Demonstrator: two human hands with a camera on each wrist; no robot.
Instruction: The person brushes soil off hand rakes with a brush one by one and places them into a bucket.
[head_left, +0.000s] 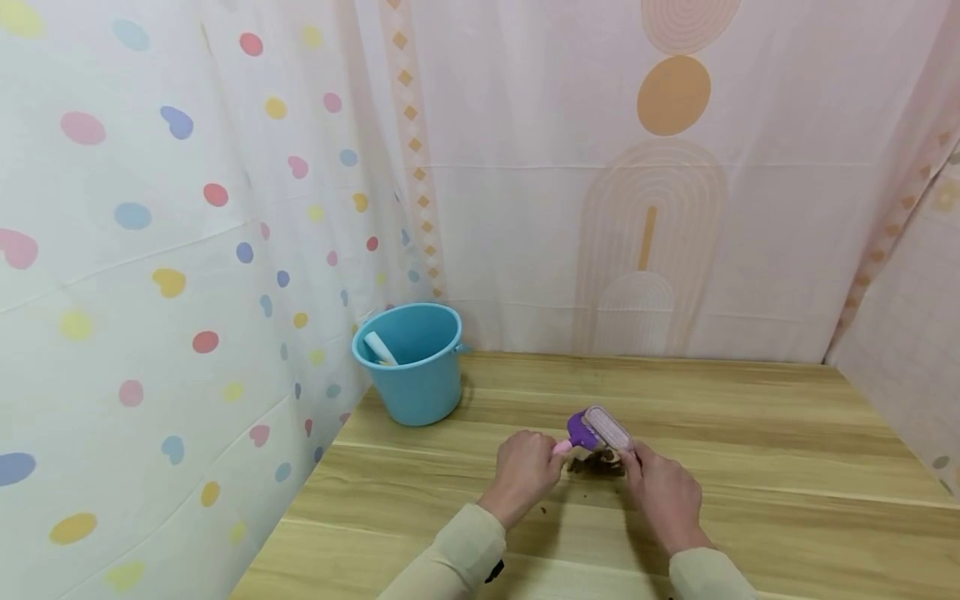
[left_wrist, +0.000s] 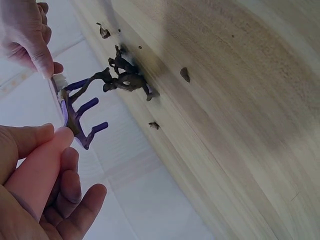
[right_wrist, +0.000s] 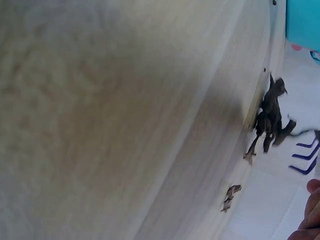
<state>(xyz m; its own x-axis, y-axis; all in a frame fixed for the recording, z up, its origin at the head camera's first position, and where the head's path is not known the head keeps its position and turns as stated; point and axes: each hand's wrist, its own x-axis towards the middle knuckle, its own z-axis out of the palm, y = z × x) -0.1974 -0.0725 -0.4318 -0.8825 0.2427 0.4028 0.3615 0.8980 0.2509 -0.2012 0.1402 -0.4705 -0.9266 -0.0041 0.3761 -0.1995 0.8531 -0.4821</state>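
My left hand grips the pink handle of a small purple hand rake, held tilted just above the table. With my right hand I pinch a pale brush, its white bristles against the back of the rake's head. A brown, muddy strand runs from the rake's tines down to a dark brown clump of mud on the table. Smaller brown crumbs lie around it. In the right wrist view, the rake's tines show only partly at the right edge.
A blue bucket stands at the table's back left, with a white stick-like thing leaning inside. Wood-grain tabletop spreads around the hands. Patterned curtains hang behind and at both sides.
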